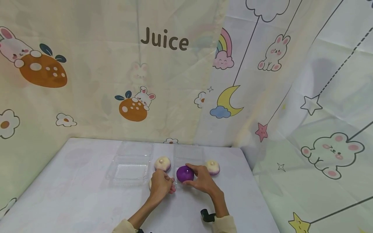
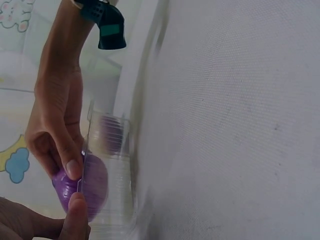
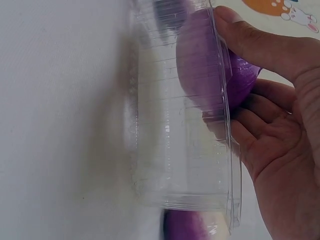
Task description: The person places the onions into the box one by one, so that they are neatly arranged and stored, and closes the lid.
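My right hand [image 1: 204,181] holds a glossy purple onion [image 1: 185,174] between thumb and fingers at the mouth of a clear plastic box [image 3: 185,165]. The onion's lower part shows through the box wall in the right wrist view, its pointed tip above the rim. My left hand [image 1: 161,184] pinches the near rim, its thumb [image 2: 76,212] on the edge in the left wrist view. Round cream-and-purple, turnip-like vegetables lie around: one [image 1: 162,163] beyond my left hand, another [image 1: 212,167] beyond my right, and a third [image 1: 150,185] mostly hidden behind the left wrist.
A second clear plastic box [image 1: 131,173] stands left with its lid folded back. The right box's lid [image 1: 188,152] lies back toward the far edge. All rest on a white table [image 1: 81,200] before a printed curtain [image 1: 169,71]. A dark wrist camera [image 1: 207,216] juts from the right wrist.
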{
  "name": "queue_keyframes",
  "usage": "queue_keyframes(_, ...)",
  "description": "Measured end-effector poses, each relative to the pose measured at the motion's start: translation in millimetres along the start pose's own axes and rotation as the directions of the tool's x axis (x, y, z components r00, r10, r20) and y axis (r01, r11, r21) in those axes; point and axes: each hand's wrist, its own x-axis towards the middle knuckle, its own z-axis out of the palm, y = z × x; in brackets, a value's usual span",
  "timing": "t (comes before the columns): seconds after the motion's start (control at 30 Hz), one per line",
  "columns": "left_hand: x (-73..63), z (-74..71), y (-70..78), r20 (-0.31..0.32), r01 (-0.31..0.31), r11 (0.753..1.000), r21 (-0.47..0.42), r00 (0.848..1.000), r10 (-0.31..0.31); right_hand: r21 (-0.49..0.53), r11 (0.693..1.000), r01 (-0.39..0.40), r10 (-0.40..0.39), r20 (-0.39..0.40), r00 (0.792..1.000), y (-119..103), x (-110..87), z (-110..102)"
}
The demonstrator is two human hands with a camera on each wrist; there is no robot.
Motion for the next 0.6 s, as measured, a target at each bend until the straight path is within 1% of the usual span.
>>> queue_keyframes(0.2,0.4,-0.2,-0.4,-0.003,-0.006,1.0,0.011,1.0,0.006,-0.02,1.0,0.005,-0.005,0.019,1.0,-1.0,5.2,0.6)
queue_keyframes(0.43,0.5,-0.2,-0.9,0.006,-0.015,1.0,0.006,1.0,0.015,-0.055,0.998,0.038,-0.036,0.033,0.999,-2.0,11.0,-1.3)
queue_keyframes(0.6,0.5,-0.1,-0.8,0.011,-0.016,1.0,0.003,1.0,0.016,-0.03,0.999,0.031,-0.029,0.068,0.997,-1.5,14.6,-4.3)
